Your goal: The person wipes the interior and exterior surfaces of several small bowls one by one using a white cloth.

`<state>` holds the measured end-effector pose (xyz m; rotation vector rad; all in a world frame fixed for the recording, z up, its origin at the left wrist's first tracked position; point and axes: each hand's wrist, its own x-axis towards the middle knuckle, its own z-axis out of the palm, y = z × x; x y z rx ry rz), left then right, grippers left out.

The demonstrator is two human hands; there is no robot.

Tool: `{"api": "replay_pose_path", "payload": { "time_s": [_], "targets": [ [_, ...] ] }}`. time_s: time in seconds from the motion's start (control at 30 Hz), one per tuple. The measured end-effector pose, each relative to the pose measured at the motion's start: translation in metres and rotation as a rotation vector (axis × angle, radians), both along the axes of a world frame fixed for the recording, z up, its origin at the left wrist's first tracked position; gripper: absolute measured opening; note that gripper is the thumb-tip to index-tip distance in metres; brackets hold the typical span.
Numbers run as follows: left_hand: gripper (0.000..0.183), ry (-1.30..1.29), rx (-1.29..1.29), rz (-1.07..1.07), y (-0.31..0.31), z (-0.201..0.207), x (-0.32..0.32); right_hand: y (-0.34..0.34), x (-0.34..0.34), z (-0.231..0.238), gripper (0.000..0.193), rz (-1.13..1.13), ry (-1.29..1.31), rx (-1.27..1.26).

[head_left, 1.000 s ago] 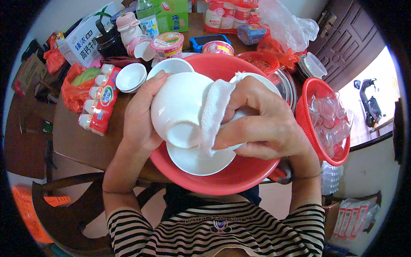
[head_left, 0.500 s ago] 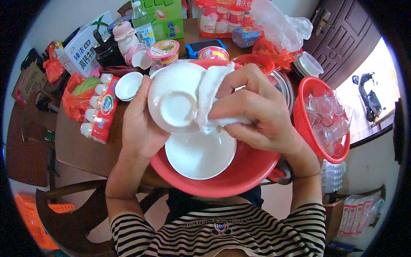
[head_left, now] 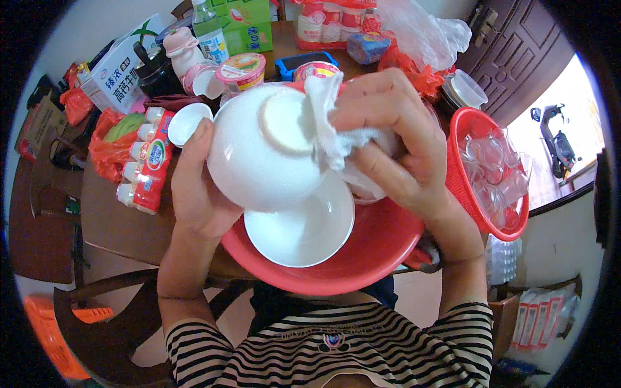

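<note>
A white bowl (head_left: 249,165) is tipped so that its underside and foot ring face me. My left hand (head_left: 202,184) grips it by the left rim, thumb on the outside. In my right hand (head_left: 398,139) a white cloth (head_left: 326,119) is pinched and pressed against the bowl beside the foot ring. Below them a second white bowl (head_left: 304,236) rests in a red basin (head_left: 381,252), its inside facing up. Parts of more dishes in the basin are hidden behind my right hand.
Right of the basin stands a red basket (head_left: 456,174) of clear glasses. To the left are a small white bowl (head_left: 189,124) and a red-wrapped pack of bottles (head_left: 152,171). Cup containers, a clear bottle (head_left: 208,32) and boxes crowd the table's far side.
My left hand has turned the bowl, bringing it lower and nearer, so more of its outer side shows. The right hand with the cloth has shifted slightly along the base.
</note>
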<state>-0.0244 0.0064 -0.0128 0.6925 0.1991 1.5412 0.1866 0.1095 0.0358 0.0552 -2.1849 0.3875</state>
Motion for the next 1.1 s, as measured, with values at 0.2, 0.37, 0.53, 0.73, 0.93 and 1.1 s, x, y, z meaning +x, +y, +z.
{"api": "replay_pose_path", "payload": {
  "time_s": [0.2, 0.37, 0.53, 0.73, 0.93, 1.1],
  "targets": [
    [0.044, -0.017, 0.074, 0.278, 0.004, 0.005, 0.001, 0.014, -0.002, -0.013, 0.024, -0.043, 0.215, -0.268],
    [0.036, -0.014, 0.068, 0.303, 0.014, 0.000, -0.007, 0.020, -0.006, -0.013, 0.025, -0.014, 0.187, -0.176],
    [0.038, -0.016, -0.012, 0.354, 0.017, 0.001, -0.003, 0.018, -0.007, -0.011, 0.024, -0.042, 0.178, -0.153],
    [0.046, 0.022, 0.088, 0.292, 0.011, -0.002, -0.002, 0.018, -0.004, -0.011, 0.023, -0.017, 0.140, -0.117],
    [0.049, 0.109, 0.021, 0.077, 0.008, -0.008, -0.002, 0.011, -0.005, -0.013, 0.024, -0.008, 0.177, -0.151],
    [0.057, 0.317, -0.034, 0.142, -0.002, -0.002, 0.006, -0.003, 0.003, -0.001, 0.026, -0.077, 0.065, -0.003]
  ]
}}
